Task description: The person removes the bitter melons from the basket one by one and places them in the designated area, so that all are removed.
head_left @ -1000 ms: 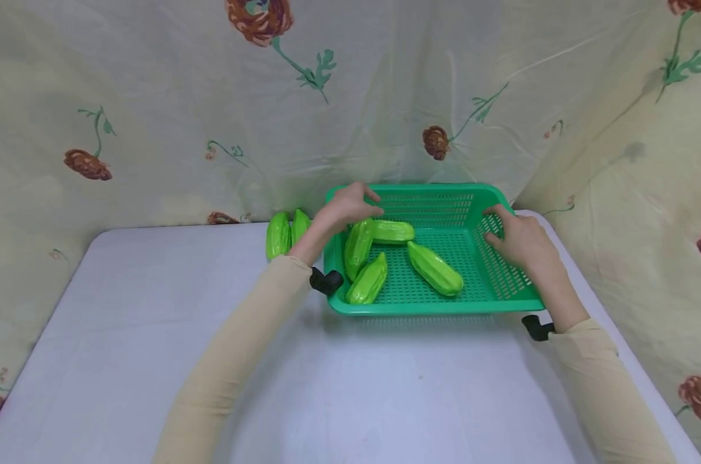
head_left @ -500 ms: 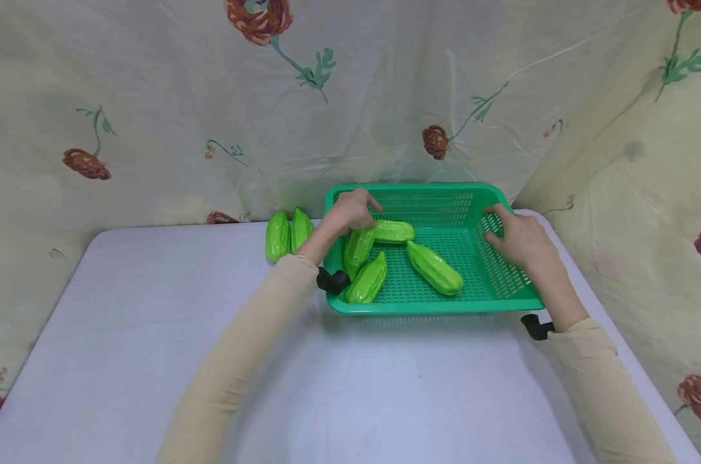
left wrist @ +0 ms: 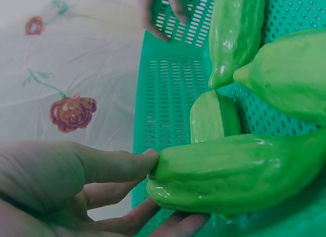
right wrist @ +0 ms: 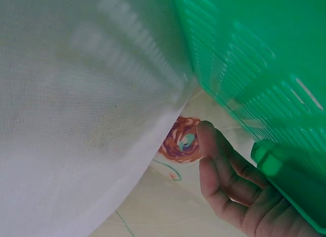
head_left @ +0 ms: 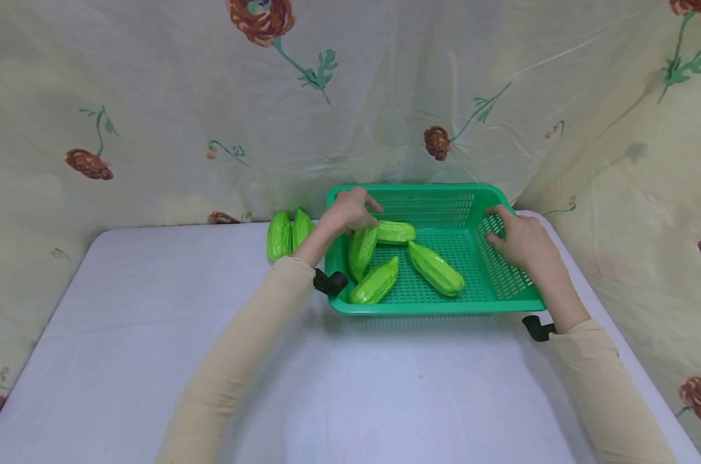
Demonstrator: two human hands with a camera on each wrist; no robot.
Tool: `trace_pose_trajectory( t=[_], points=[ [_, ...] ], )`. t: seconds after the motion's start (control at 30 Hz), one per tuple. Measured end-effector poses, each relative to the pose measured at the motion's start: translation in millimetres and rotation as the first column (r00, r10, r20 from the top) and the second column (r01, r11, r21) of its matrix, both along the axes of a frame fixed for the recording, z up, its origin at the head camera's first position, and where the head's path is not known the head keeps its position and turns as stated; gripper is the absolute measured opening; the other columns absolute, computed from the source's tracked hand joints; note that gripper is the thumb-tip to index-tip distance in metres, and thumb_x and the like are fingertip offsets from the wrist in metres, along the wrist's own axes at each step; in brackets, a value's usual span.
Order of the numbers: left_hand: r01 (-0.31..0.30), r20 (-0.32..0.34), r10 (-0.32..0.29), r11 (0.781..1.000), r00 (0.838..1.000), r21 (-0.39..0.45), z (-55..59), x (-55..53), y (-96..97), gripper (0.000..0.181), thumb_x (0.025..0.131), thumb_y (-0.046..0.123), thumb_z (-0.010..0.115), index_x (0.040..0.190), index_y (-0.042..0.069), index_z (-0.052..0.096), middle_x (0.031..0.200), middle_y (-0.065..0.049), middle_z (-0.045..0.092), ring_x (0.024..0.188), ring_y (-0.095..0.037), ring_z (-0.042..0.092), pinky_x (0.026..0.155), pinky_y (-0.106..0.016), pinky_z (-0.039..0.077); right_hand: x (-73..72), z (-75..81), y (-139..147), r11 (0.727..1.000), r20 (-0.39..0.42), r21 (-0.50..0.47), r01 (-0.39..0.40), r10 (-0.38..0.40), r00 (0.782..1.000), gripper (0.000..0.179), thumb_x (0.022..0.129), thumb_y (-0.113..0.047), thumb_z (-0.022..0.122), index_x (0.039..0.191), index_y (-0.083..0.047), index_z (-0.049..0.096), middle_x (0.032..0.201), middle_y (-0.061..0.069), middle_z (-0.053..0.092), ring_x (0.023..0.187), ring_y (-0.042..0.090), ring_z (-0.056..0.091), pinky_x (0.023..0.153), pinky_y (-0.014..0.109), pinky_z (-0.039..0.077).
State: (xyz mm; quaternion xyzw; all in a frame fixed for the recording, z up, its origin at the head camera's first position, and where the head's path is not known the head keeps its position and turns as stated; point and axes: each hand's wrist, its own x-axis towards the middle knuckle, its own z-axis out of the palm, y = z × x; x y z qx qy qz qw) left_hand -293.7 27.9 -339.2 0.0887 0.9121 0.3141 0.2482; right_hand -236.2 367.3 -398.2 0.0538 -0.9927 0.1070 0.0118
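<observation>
Inside a green perforated basket [head_left: 432, 308] lie several light-green ridged gourds. My left hand [head_left: 350, 209] reaches over the basket's left end. In the left wrist view it pinches the blunt end of one gourd [left wrist: 234, 170], thumb above and fingers beneath. Beside this gourd, a second gourd [head_left: 376, 282] lies at the front left of the basket, a third gourd [head_left: 395, 232] at the back, and another gourd [head_left: 437, 269] near the middle. My right hand [head_left: 521, 238] grips the basket's right end, with some fingers outside below the rim [right wrist: 290, 196].
Two more gourds, a left one [head_left: 279, 236] and a right one [head_left: 301, 227], lie on the white table [head_left: 153, 335] just left of the basket. A flowered cloth [head_left: 350, 129] hangs along the back, with more cloth on the right side.
My left hand has come down onto the left gourd and holds its end. The front-left gourd has shifted and turned slightly to the right. My right hand has stayed in place.
</observation>
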Motion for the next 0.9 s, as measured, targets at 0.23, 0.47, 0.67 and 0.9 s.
trace_pose_trajectory(
  t=[0.23,0.47,0.67,0.9],
  points=[
    [-0.002,-0.044,0.005,0.998,0.999,0.065,-1.6,3.4,-7.2,0.039,0.108,0.013,0.065,0.146,0.015,0.068,0.162,-0.006,0.058,0.047,-0.006,0.029,0.051,-0.022,0.033,-0.5,-1.4,0.1,1.000,0.005,0.000,0.004,-0.004,1.000,0.051,0.108,-0.025,0.062,0.153,-0.008,0.046,0.095,0.036,0.068,0.088,0.049,0.066,0.078,0.066,0.053],
    [-0.030,-0.080,0.044,0.984,0.996,0.175,3.6,13.2,-18.0,0.041,0.110,0.019,0.064,0.150,0.016,0.065,0.159,-0.010,0.061,0.125,-0.020,0.064,0.078,-0.028,0.048,0.0,-0.8,1.4,1.000,0.007,-0.003,0.001,-0.001,1.000,0.052,0.108,-0.025,0.062,0.153,-0.007,0.046,0.083,0.029,0.067,0.078,0.043,0.064,0.073,0.062,0.053],
    [-0.091,-0.093,0.120,0.957,0.988,0.275,4.3,24.2,-24.3,0.039,0.108,0.021,0.068,0.147,0.021,0.067,0.155,-0.010,0.064,0.149,-0.029,0.052,0.105,-0.038,0.056,0.8,-0.9,2.8,1.000,0.011,-0.001,0.001,-0.001,1.000,0.052,0.108,-0.025,0.062,0.153,-0.007,0.045,0.078,0.026,0.065,0.072,0.038,0.060,0.068,0.059,0.052],
    [-0.105,-0.062,0.151,0.875,0.987,0.472,3.4,40.7,-44.0,0.037,0.108,0.020,0.067,0.146,0.017,0.067,0.153,-0.014,0.063,0.128,-0.030,0.069,0.103,-0.044,0.062,0.0,-1.4,1.5,1.000,0.010,0.003,-0.002,0.002,1.000,0.052,0.108,-0.025,0.063,0.153,-0.007,0.046,0.084,0.029,0.068,0.079,0.043,0.064,0.074,0.062,0.053]
  ],
)
